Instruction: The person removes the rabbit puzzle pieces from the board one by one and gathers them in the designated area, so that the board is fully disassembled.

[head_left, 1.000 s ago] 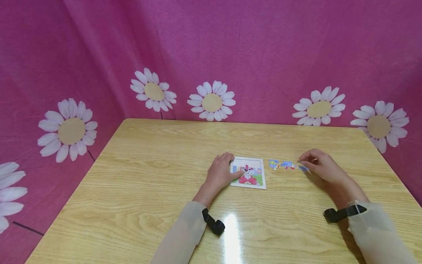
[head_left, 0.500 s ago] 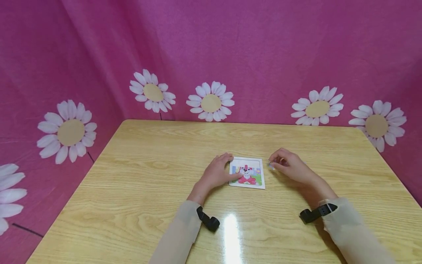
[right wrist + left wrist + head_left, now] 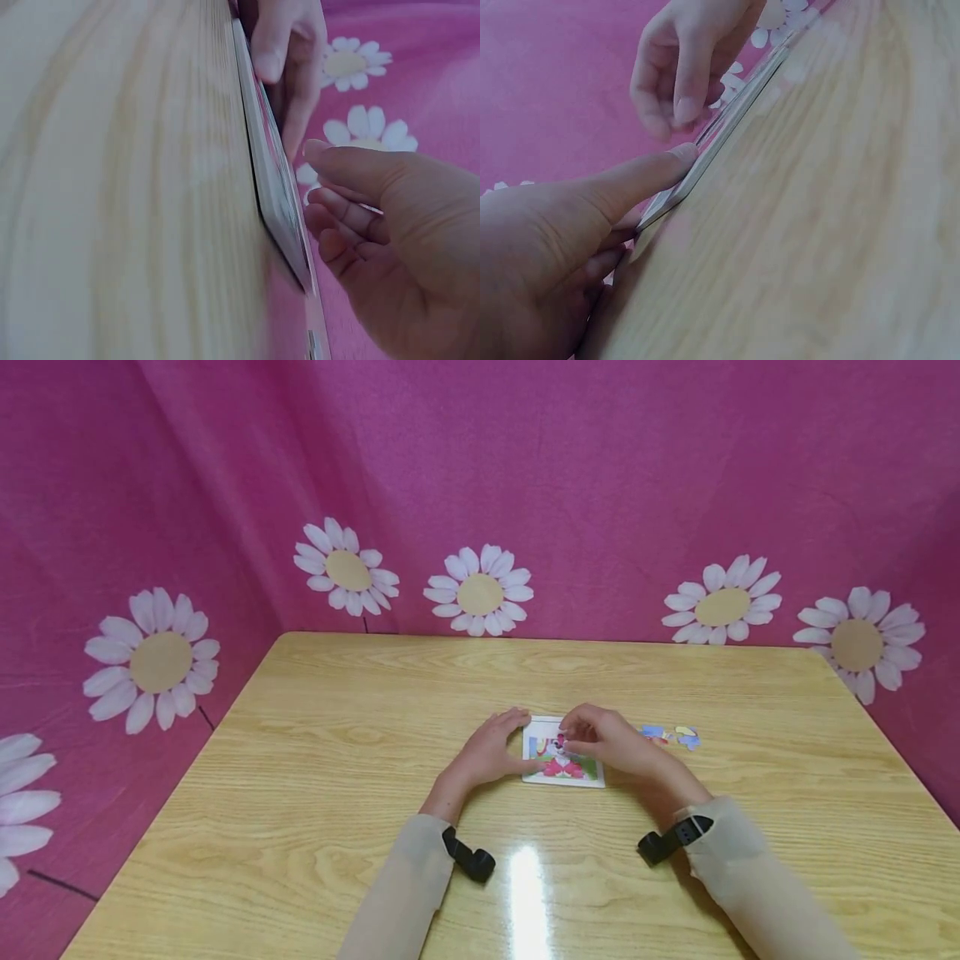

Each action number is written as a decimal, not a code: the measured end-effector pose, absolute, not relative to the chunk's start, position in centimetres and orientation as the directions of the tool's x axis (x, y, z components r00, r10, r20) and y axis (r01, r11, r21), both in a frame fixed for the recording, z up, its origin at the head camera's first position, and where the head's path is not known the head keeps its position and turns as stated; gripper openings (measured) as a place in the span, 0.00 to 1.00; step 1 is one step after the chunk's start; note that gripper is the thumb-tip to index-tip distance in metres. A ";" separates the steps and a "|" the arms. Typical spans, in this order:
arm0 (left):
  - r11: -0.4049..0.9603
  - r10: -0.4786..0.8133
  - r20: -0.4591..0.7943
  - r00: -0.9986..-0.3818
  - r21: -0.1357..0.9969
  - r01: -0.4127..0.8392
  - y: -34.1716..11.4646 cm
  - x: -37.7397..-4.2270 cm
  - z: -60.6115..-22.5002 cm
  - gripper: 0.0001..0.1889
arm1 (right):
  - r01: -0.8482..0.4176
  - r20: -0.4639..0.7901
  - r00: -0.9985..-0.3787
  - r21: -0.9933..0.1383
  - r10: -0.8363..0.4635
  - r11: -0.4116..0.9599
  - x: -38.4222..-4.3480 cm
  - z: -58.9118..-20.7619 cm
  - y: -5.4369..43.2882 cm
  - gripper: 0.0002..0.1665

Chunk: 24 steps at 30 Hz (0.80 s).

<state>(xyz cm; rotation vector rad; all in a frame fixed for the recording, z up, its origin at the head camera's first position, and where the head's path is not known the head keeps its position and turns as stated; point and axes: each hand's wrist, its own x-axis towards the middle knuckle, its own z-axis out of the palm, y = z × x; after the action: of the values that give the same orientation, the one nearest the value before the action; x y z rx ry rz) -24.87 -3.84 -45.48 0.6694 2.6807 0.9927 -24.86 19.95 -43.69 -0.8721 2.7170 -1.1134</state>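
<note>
A square jigsaw puzzle tray (image 3: 577,782) with a white border lies on the table, showing a red and white cartoon animal. My left hand (image 3: 486,750) grips its left side; in the left wrist view the thumb (image 3: 656,174) rests on top and the fingers lie at the edge. Over the tray's upper right part, my right hand (image 3: 617,742) pinches a small puzzle piece, which its fingers hide. Thumb and curled fingertips of this right hand (image 3: 420,232) are close above the tray in the right wrist view.
Two loose puzzle pieces lie right of the tray: a blue and red one (image 3: 654,732) and a blue and yellow one (image 3: 687,737). The wooden table (image 3: 360,727) ends at a pink curtain (image 3: 585,510) with daisies. Each wrist wears a black strap camera (image 3: 468,856).
My right hand has moved left from the loose pieces to above the tray, taking the leftmost piece off the table. My left hand stays at the tray's left side.
</note>
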 end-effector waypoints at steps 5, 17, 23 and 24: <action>0.679 0.469 -0.036 -0.883 0.654 0.334 -3.8 -24.8 -45.5 0.42 | -0.476 0.104 -0.821 -0.669 -0.562 0.572 -25.0 -43.7 18.5 0.10; 0.679 0.479 -0.035 -0.877 0.649 0.345 -3.8 -24.7 -45.3 0.43 | -0.471 0.056 -0.820 -0.632 -0.570 0.616 -25.3 -43.7 17.4 0.09; 0.678 0.481 -0.035 -0.876 0.648 0.347 -3.9 -24.7 -45.3 0.43 | -0.459 0.049 -0.827 -0.633 -0.560 0.623 -25.2 -43.7 17.2 0.10; 0.678 0.481 -0.035 -0.876 0.648 0.346 -3.9 -24.7 -45.3 0.43 | -0.457 0.054 -0.830 -0.636 -0.555 0.622 -25.2 -43.7 17.2 0.10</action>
<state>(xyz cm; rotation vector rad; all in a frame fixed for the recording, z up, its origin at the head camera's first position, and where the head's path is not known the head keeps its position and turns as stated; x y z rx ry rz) -24.68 -3.88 -45.26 0.6710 2.6880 0.9762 -25.19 17.17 -43.71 -0.8468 2.6933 -0.9939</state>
